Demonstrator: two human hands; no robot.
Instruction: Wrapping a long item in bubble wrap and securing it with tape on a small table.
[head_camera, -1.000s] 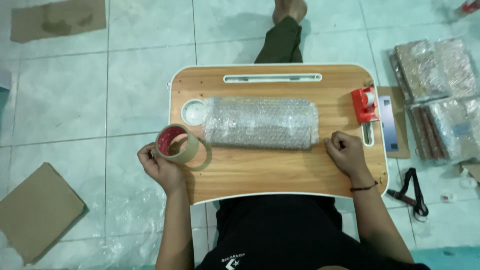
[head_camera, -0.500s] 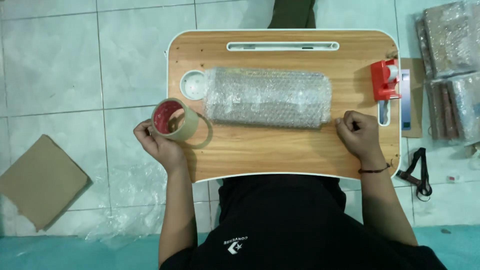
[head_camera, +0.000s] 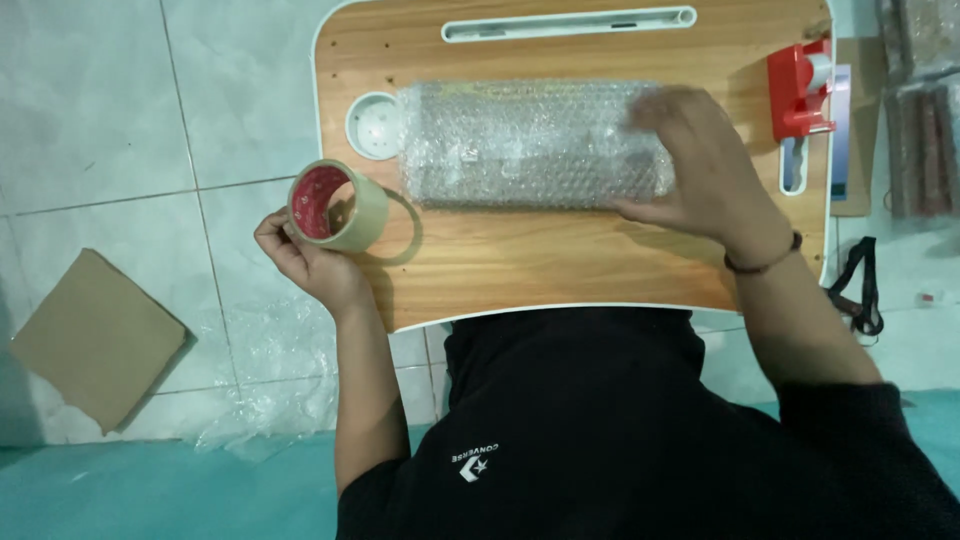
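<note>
From the head camera, looking straight down: a wooden lap table (head_camera: 520, 265) sits across the person's lap, and on it lies a long parcel rolled in bubble wrap (head_camera: 520, 145), lengthwise, between a round white cup recess (head_camera: 372, 125) on its left and a red tape dispenser (head_camera: 798, 88) near the table's right edge; the right hand (head_camera: 700, 165) lies on the right end of the parcel, fingers spread and pressing down on the wrap rather than closed round it (a little blurred, so the exact grip is hard to read); the left hand (head_camera: 305, 255) grips a roll of tan packing tape (head_camera: 335, 205) with a red core, held upright at the table's left edge, fingers curled round its outer rim; a flat piece of cardboard (head_camera: 90, 335) lies on the tiled floor well to the left, and loose clear plastic film (head_camera: 270, 400) lies near the knee; judging by this, the wrapped parcel is being held closed for taping, and the next move calls for finding the tape's free end while the wrap stays pinned.
</note>
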